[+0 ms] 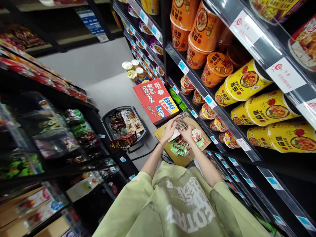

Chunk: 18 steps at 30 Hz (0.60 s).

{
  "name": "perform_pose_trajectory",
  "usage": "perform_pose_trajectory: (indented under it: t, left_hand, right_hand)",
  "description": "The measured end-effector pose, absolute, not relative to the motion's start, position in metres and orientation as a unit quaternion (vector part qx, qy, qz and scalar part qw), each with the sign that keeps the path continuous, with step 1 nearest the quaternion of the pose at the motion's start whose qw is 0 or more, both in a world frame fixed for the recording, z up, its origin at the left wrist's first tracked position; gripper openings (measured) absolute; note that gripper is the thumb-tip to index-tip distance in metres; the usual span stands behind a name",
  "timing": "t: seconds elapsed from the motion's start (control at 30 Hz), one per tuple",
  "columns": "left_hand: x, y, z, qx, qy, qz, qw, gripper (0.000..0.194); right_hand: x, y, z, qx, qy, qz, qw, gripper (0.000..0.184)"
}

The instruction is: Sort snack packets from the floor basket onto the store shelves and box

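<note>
Both of my hands are closed around a small bunch of snack packets (182,124) above a brown cardboard box (171,155). My left hand (170,130) grips its left side, next to something white, and my right hand (187,133) holds the right side with the fingers bent in. Below them, green-and-white snack packets (181,146) lie spread on the box top. More pale packets (197,135) lie right of my right hand. The print on the held packets is too small to read.
A red noodle carton (153,98) stands just beyond the box. To the left on the floor sits a black basket (105,123) of assorted packets. Several noodle cups (132,74) stand farther off. Shelves of orange noodle tubs (202,26) and yellow noodle tubs (273,108) rise at right; packet shelves line the left.
</note>
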<state>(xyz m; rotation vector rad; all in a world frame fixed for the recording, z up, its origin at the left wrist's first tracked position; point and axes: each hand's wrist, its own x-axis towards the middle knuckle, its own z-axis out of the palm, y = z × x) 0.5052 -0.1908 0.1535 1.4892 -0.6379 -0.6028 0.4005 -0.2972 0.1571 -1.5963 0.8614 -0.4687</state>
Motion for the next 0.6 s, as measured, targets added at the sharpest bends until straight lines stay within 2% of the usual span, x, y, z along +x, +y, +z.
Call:
perform_pose_trajectory:
  t: [0.07, 0.17, 0.37, 0.6]
  left_hand:
    - [0.507, -0.181, 0.140, 0.668, -0.295, -0.275, 0.625, 0.052]
    - [0.508, -0.169, 0.125, 0.670, -0.302, -0.283, 0.617, 0.065]
    - [0.505, -0.163, 0.119, 0.635, -0.353, -0.299, 0.619, 0.068]
    - [0.498, -0.176, 0.104, 0.710, -0.387, -0.275, 0.520, 0.086]
  right_hand:
    - [0.398, -0.298, 0.147, -0.706, 0.360, -0.194, 0.578, 0.049]
    - [0.394, -0.293, 0.140, -0.719, 0.361, -0.189, 0.563, 0.051]
    - [0.377, -0.278, 0.128, -0.665, 0.386, -0.217, 0.601, 0.049]
    - [0.386, -0.271, 0.099, -0.632, 0.454, -0.225, 0.586, 0.063]
